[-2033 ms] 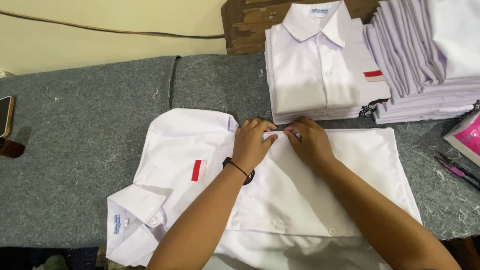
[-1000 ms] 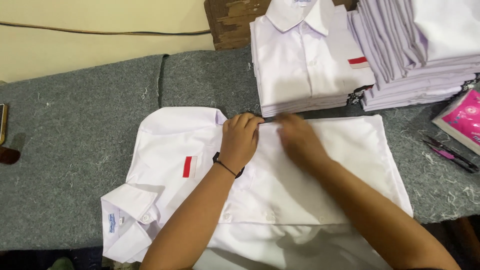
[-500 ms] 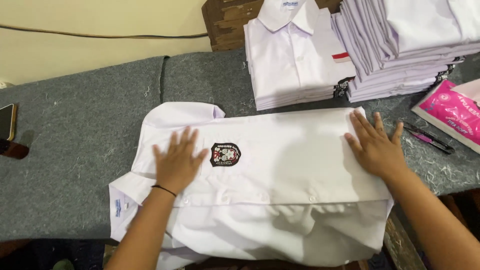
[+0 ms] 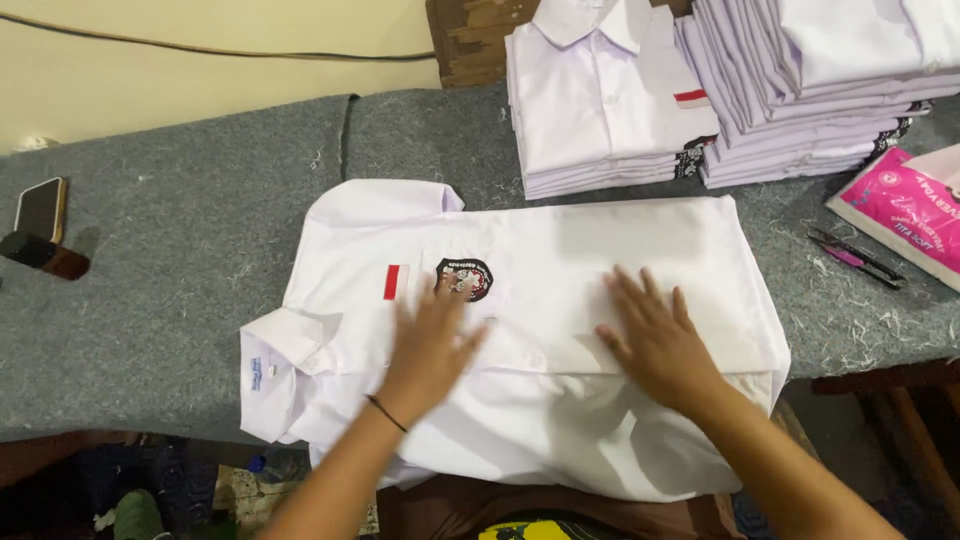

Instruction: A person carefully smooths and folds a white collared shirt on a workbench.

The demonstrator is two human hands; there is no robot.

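Observation:
A white shirt (image 4: 620, 240) lies flat across the grey felt table (image 4: 180, 280), collar to the left, with a red-and-white patch and a round dark badge (image 4: 464, 279) on its chest. My left hand (image 4: 430, 350) rests flat on the shirt just below the badge, fingers spread, a thin black band on the wrist. My right hand (image 4: 657, 338) presses flat on the shirt's middle, fingers apart. Neither hand grips anything.
Two stacks of folded white shirts (image 4: 600, 100) stand at the back right. A pink packet (image 4: 905, 210) and a pair of small scissors (image 4: 858, 257) lie at the right. A phone (image 4: 40, 210) and a dark object sit at the left edge.
The shirt was turned so its badge side faces up. Both hands moved from the shirt's top edge and outer sides down to its middle, lying flat.

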